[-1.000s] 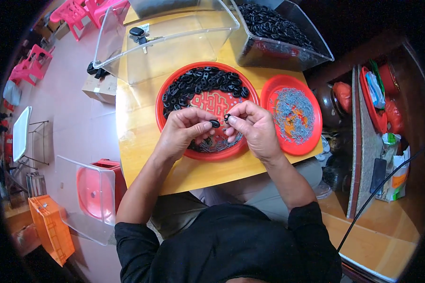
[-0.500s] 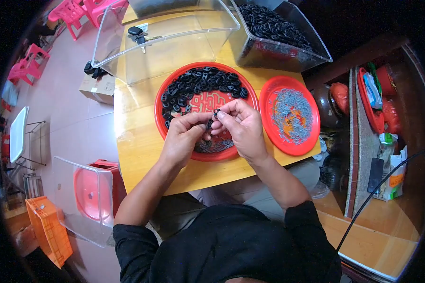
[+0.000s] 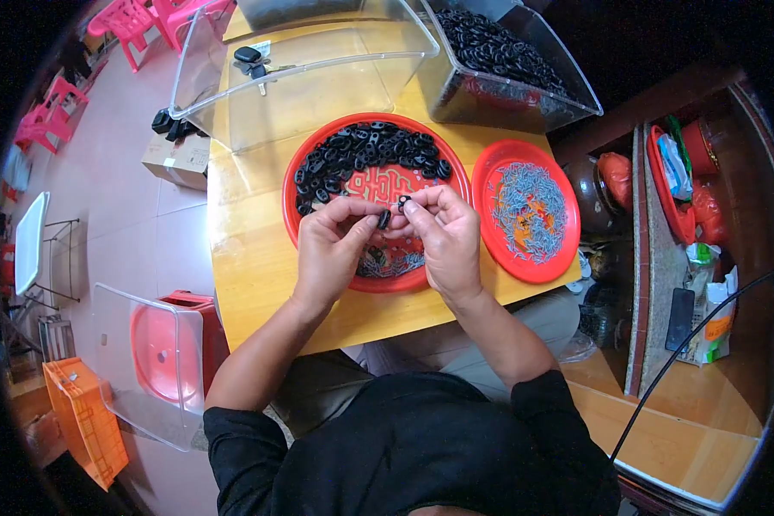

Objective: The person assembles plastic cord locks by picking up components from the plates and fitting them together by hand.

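Observation:
Over a round red tray [image 3: 293, 172] my two hands work close together. My left hand [image 3: 334, 245] pinches a small black oval plastic piece [image 3: 383, 220] between thumb and forefinger. My right hand [image 3: 445, 236] pinches another small black piece [image 3: 403, 202], its details too small to make out. Behind my fingers, many black oval pieces with holes [image 3: 374, 144] lie along the tray's far and left side. Thin grey screw-like pins [image 3: 391, 265] lie at its near side, partly hidden by my hands.
A red oval plate [image 3: 488, 236] of grey screw-like pins [image 3: 533, 206] stands right of the tray. Behind are a clear box [image 3: 301, 73] and another box [image 3: 525, 107] full of black pieces. Keys [image 3: 251, 64] lie at the back left of the yellow table [image 3: 249, 292].
The black pieces in my two fingertips have drawn slightly apart, and the one in my left hand now shows more plainly. Both hands stay over the tray.

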A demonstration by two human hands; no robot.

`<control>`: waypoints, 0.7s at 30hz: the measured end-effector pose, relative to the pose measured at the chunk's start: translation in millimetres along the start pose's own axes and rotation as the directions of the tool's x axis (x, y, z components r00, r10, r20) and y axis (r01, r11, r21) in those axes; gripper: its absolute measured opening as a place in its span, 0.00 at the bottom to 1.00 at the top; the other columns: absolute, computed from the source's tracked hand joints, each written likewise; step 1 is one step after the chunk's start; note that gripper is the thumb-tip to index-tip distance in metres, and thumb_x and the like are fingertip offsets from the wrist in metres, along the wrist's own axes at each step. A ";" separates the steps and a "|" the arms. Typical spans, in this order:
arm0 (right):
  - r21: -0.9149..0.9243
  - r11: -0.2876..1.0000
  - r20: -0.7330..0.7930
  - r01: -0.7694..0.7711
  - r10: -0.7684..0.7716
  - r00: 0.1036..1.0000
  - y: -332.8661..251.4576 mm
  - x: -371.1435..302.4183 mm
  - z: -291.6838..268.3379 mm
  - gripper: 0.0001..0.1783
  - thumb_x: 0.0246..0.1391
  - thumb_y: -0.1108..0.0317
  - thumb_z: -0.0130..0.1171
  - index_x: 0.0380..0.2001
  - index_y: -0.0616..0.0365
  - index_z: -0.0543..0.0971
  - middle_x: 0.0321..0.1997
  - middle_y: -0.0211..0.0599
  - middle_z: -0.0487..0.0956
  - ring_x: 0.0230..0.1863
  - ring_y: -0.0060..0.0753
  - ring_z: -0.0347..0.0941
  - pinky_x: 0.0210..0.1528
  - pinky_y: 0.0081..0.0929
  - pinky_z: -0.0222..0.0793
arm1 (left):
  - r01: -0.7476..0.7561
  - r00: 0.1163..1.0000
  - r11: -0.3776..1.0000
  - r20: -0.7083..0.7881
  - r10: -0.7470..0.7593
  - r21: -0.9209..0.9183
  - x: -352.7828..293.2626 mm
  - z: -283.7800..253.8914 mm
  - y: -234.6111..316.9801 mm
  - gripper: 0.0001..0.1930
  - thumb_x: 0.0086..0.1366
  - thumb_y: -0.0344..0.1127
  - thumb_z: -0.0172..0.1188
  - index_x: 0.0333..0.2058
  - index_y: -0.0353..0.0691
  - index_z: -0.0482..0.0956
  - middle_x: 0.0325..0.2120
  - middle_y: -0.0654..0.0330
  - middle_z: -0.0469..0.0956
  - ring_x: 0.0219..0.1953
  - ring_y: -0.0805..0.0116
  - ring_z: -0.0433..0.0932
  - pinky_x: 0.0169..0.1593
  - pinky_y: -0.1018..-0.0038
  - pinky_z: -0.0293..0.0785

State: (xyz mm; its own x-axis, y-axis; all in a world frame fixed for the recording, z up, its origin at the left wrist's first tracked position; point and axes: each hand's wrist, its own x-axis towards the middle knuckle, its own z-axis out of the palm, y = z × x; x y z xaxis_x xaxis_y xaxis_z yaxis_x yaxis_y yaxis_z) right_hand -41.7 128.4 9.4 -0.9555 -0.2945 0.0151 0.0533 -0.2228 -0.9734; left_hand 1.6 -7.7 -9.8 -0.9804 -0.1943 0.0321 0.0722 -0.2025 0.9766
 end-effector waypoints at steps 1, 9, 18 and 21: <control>0.023 0.999 -0.010 0.029 -0.029 1.000 2.7 0.0 0.1 0.02 0.53 0.77 0.49 0.30 0.65 0.69 0.28 0.36 0.73 0.27 0.22 0.73 0.30 0.21 0.75 | -0.143 0.989 0.978 -0.007 0.146 0.155 -0.4 1.6 -0.9 0.06 0.56 0.22 0.54 0.34 0.32 0.76 0.29 0.59 0.75 0.29 0.75 0.74 0.33 0.81 0.71; 0.052 0.998 -0.049 0.047 -0.045 0.998 -1.8 -1.1 -1.5 0.02 0.53 0.77 0.48 0.30 0.65 0.68 0.28 0.38 0.74 0.28 0.24 0.74 0.31 0.21 0.75 | -0.380 0.923 0.814 0.119 0.366 0.439 -5.3 10.3 11.3 0.11 0.54 0.23 0.54 0.38 0.33 0.75 0.27 0.55 0.71 0.27 0.69 0.72 0.30 0.76 0.68; 0.057 0.997 0.042 0.052 -0.054 0.998 -20.9 1.4 -10.6 0.03 0.51 0.80 0.50 0.31 0.66 0.70 0.27 0.41 0.76 0.25 0.25 0.75 0.27 0.20 0.76 | -0.127 0.986 0.935 0.146 0.082 0.330 -2.9 -0.2 11.5 0.04 0.59 0.26 0.52 0.32 0.32 0.74 0.19 0.60 0.70 0.23 0.74 0.70 0.28 0.78 0.66; -0.124 0.991 0.048 0.054 -0.049 0.998 -30.8 1.9 -13.3 0.05 0.51 0.81 0.49 0.33 0.67 0.71 0.28 0.37 0.75 0.26 0.22 0.74 0.29 0.18 0.75 | -0.089 0.971 0.952 0.239 0.017 0.292 -2.5 -3.5 12.6 0.05 0.61 0.28 0.52 0.29 0.32 0.72 0.19 0.61 0.70 0.22 0.75 0.70 0.28 0.78 0.66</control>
State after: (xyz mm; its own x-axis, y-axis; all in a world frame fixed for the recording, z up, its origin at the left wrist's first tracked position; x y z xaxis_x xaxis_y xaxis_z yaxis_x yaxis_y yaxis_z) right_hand -49.0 147.1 36.3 -0.9419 -0.3278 0.0736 -0.0351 -0.1220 -0.9919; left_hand 5.6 -13.1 1.7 -0.9944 0.0370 0.0986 0.1020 0.1048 0.9892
